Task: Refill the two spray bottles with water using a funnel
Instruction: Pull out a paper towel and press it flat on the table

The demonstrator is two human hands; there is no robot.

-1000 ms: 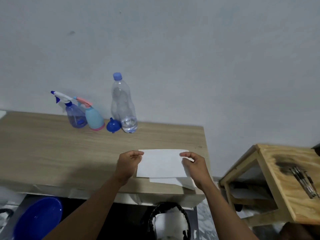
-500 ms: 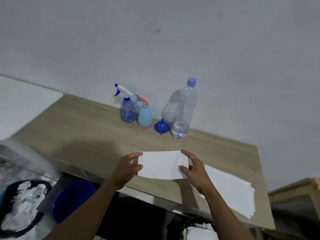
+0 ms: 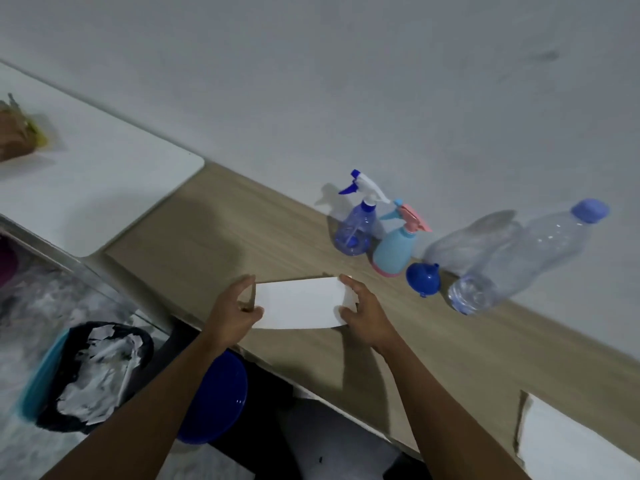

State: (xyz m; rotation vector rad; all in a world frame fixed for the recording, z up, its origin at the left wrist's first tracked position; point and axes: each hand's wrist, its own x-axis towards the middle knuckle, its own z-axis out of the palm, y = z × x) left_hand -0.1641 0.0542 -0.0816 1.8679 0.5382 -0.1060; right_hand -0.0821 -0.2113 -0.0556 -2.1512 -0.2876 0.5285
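Against the wall on the wooden table (image 3: 242,244) stand a clear blue spray bottle (image 3: 355,230) with a white and blue trigger, a light blue spray bottle (image 3: 394,251) with a pink trigger, a small blue funnel (image 3: 423,279) lying on its side, and a large clear water bottle (image 3: 519,261) with a blue cap and a little water at its base. My left hand (image 3: 233,315) and my right hand (image 3: 363,311) each grip one end of a white sheet of paper (image 3: 299,303), held just above the table's front part.
A stack of white paper (image 3: 571,441) lies at the table's right front edge. A white counter (image 3: 86,188) adjoins the table on the left. Below are a blue bowl (image 3: 214,400) and a black bin (image 3: 93,372) full of crumpled paper.
The view has swung left and tilted. Both hands have carried the sheet leftward, away from the paper stack, which now lies far to the right.
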